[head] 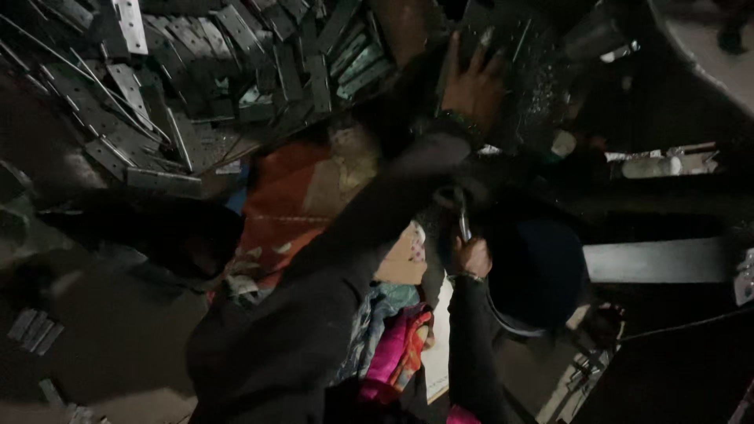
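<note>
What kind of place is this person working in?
Probably a small metalworking shop, dimly lit. A big heap of flat perforated metal plates lies at upper left, the left hand presses on a dark metal sheet, and the right hand grips a metal handle.

Dull grey metal plates (196, 71) are lying heaped, a shiny metal handle (462, 213) is glinting, and matt dark cloth is covering the sleeve (330, 267) beside bright patterned fabric (290, 204)
</note>
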